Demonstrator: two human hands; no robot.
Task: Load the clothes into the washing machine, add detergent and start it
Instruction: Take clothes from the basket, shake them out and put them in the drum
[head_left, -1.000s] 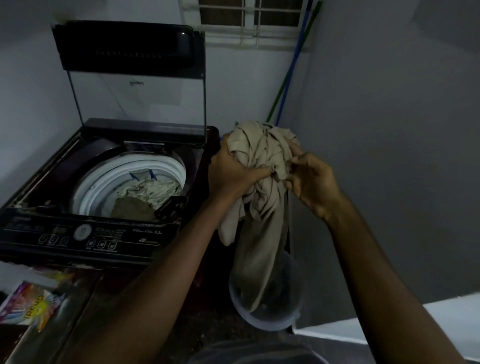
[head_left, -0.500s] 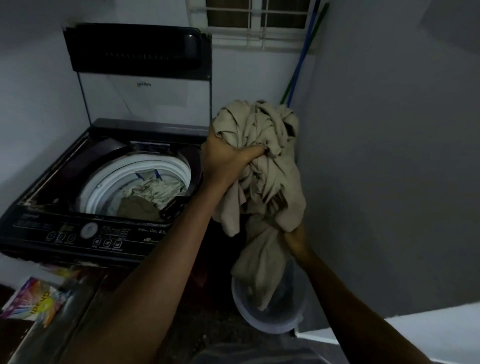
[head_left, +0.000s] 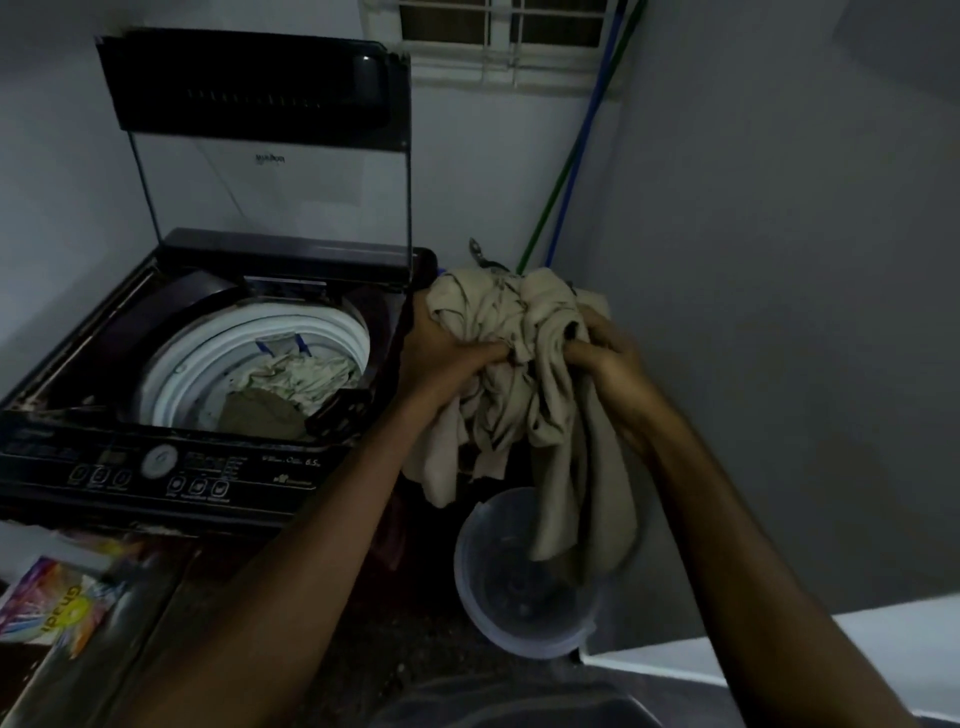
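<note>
A bunched beige garment (head_left: 524, 374) hangs in the air to the right of the top-loading washing machine (head_left: 171, 467). My left hand (head_left: 447, 358) grips its left side and my right hand (head_left: 610, 364) grips its right side. The garment's loose end dangles into a clear plastic bucket (head_left: 519, 603) on the floor. The machine's lid (head_left: 254, 88) stands open, and its white drum (head_left: 208, 364) holds a pale patterned cloth and a brownish one. A colourful detergent packet (head_left: 52, 608) lies at the lower left.
The machine's control panel (head_left: 156, 473) faces me. Blue and green poles (head_left: 576, 145) lean in the corner under a barred window (head_left: 498, 31). A grey wall closes off the right side. A white ledge (head_left: 883, 644) sits at the lower right.
My right hand came up from under the garment and now grips its upper right part. The whole bundle sits lower than half a second ago.
</note>
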